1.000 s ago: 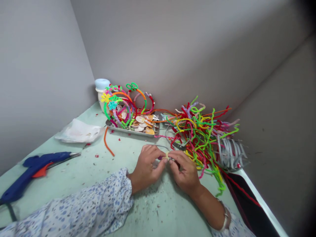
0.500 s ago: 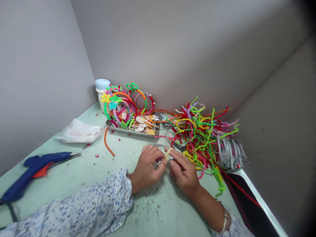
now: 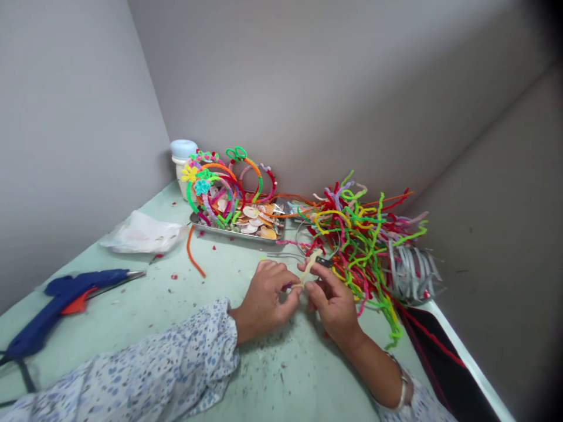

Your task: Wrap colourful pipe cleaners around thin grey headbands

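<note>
Thumb and fingers of my left hand [image 3: 269, 298] are pinched on the lower end of a pale yellow fuzzy stem [image 3: 311, 262]. The stem rises to the right from the pinch, its upper end free. My right hand [image 3: 332, 299] is beside it, fingers bent, with the index finger against the stem and the thumb near its lower end. Whatever else lies between the fingertips is too small to make out. Just beyond the hands are grey wires [image 3: 284, 255] and a black-handled tool [image 3: 324, 262], partly hidden.
Fuzzy stems [image 3: 365, 234] pile up at right beside grey headbands [image 3: 413, 272]. Decorated headbands [image 3: 220, 193] stand on a metal tray [image 3: 229, 235] before a white jar [image 3: 182, 170]. A plastic bag [image 3: 143, 233] and blue glue gun [image 3: 48, 319] are at left.
The pale yellow stem was curved low between the hands; now it extends up and to the right. My right hand has shifted slightly right.
</note>
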Available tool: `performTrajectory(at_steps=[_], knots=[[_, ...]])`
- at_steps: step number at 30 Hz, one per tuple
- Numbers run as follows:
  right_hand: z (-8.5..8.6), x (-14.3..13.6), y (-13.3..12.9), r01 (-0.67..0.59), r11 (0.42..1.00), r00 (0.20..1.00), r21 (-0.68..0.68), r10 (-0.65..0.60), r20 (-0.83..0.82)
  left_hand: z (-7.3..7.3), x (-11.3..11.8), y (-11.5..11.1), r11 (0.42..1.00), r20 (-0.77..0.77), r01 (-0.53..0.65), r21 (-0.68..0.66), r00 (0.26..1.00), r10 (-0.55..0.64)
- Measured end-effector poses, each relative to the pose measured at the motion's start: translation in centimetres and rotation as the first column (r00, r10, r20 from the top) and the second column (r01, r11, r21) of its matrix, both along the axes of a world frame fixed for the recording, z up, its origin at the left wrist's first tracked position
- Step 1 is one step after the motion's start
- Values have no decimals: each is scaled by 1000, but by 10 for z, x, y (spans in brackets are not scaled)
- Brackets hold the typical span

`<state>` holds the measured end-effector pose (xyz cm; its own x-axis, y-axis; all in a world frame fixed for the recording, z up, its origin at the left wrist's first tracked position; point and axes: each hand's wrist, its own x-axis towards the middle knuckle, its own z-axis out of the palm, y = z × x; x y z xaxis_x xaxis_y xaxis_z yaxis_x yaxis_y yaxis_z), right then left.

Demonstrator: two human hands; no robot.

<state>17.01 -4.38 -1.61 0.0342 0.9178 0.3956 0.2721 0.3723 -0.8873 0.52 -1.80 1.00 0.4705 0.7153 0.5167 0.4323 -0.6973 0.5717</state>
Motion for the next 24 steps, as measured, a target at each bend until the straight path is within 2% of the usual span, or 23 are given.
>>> performTrajectory(at_steps=[4, 12, 24], knots=[[0, 0, 3, 4, 1000, 1000, 25, -4, -17, -1, 0, 2, 1000, -32, 1, -4, 999, -1], [6, -2, 4, 78, 972, 981, 224, -115, 158, -6, 1, 4, 1000, -39, 0, -21, 999, -1], [4, -1, 3, 41, 977, 971, 211, -89, 221, -6, 3, 5, 996, -59, -13, -85, 998, 8]])
